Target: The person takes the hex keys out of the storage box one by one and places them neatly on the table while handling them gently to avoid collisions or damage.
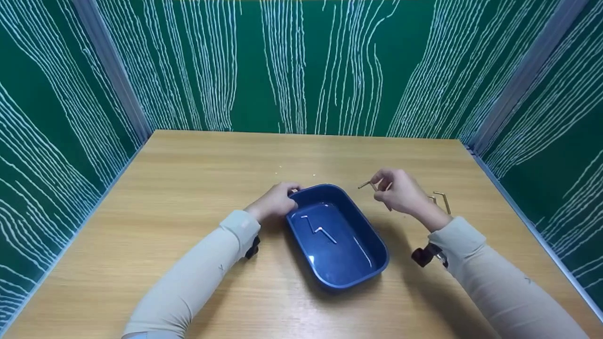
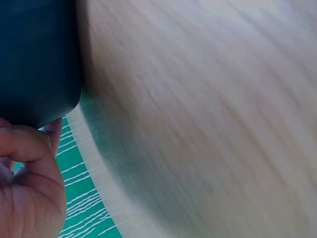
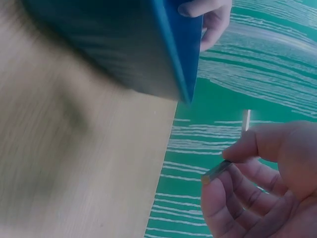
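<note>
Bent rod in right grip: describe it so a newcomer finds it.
At the wooden table, find the blue tray. Right of its far end, the right grip holds a bent metal rod. Only this one is held; other rods lie in the tray or on the table.

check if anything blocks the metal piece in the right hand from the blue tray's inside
Only the right wall of the blue tray; nothing else visible lies between. The right hand holds the bent metal piece beside it, and the left hand grips its far left corner.
</note>
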Motion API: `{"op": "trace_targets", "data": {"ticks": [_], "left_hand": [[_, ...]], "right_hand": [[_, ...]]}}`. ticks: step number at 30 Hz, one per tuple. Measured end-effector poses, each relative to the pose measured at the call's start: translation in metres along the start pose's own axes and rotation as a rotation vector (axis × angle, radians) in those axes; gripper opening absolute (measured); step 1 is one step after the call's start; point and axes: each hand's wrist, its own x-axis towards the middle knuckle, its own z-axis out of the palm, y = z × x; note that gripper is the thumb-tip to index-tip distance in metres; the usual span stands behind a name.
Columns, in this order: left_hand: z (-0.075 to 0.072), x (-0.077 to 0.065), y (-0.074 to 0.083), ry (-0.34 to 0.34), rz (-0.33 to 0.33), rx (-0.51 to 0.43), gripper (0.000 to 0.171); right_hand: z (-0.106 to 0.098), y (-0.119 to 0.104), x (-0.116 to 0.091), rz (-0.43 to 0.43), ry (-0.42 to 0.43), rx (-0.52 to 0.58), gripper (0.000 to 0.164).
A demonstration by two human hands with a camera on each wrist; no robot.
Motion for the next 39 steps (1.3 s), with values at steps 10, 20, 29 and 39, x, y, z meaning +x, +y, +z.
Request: {"op": "trace_targets", "data": {"ticks": [10,20,29,39], "left_hand": [[0.0,0.0,0.0,-0.002,-0.001,0.007,0.042],[0.0,0.001,0.0,0.0,-0.005,0.004,0.042],[0.0,-0.001,-0.001,-0.014,-0.003,-0.002,0.042],[-0.001,0.0,0.0,-0.013,-0.004,0.0,0.041]], "right_hand": [[-0.013,0.015,0.001,0.057,0.015,-0.028,0.038],[-0.021,0.028,0.002,0.094,0.035,-0.004,0.038],[-0.021,0.042,0.004,0.154,0.037,0.033,0.041],[-0.028,0.067,0.009,0.289,-0.019,0.085,0.047]]}}
